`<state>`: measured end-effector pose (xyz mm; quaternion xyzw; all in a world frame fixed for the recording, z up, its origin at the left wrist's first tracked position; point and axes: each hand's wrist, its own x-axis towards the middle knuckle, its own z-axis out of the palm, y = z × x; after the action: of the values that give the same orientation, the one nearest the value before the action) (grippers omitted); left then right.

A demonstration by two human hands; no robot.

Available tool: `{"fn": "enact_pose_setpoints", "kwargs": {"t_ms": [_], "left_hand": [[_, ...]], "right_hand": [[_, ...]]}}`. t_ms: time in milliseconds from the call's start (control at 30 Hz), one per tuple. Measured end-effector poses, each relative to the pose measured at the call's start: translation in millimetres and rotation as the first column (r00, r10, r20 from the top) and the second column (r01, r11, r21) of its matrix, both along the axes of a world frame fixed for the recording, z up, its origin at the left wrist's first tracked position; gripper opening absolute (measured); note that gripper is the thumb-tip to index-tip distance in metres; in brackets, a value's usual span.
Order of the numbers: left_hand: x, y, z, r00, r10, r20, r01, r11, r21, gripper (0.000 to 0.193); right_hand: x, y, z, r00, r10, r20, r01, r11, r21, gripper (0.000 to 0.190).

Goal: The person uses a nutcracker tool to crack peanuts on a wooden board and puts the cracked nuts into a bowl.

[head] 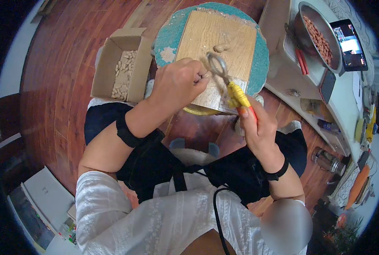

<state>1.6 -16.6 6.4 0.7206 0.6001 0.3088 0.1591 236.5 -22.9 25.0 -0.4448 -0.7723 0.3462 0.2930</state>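
Note:
My left hand [180, 83] pinches a small pale piece, seemingly a peanut in its shell [206, 75], over the lower left of a wooden board [231, 32]. In my right hand [259, 124] is a metal tool [219, 65] with a ring-shaped head and a handle wrapped in yellow, with a red part near my thumb. The ring is just right of my left fingertips; whether they touch cannot be told. An unshelled peanut [221, 47] lies on the board above the ring. Left of the board, a cardboard box [102, 70] holds many unshelled peanuts [124, 68].
The board rests on a round teal-topped stool [261, 47]. At the right, a white table [342, 92] bears a metal bowl [339, 60] of shelled peanuts, a lit tablet or phone [352, 44] and a red-handled tool [301, 62]. A glass jar [328, 162] lies on the floor.

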Motion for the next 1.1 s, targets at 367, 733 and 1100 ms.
{"fn": "enact_pose_setpoints", "kwargs": {"t_ms": [367,733,1100], "left_hand": [[4.0,-1.6,4.5,1.000,0.023,-0.016,-0.024,0.999,-0.039,0.018],[0.8,-1.1,-1.2,1.000,0.024,0.016,-0.023,0.998,-0.053,0.017],[3.5,0.1,6.7,0.998,0.064,-0.017,-0.065,0.995,-0.079,0.021]], "right_hand": [[3.0,-1.5,-8.3,0.997,-0.072,-0.024,0.066,0.977,-0.204,0.030],[6.8,0.2,-5.6,0.989,-0.114,-0.090,0.098,0.982,-0.161,0.034],[-0.7,0.1,-7.6,0.998,-0.014,0.053,0.015,1.000,-0.014,0.026]]}}
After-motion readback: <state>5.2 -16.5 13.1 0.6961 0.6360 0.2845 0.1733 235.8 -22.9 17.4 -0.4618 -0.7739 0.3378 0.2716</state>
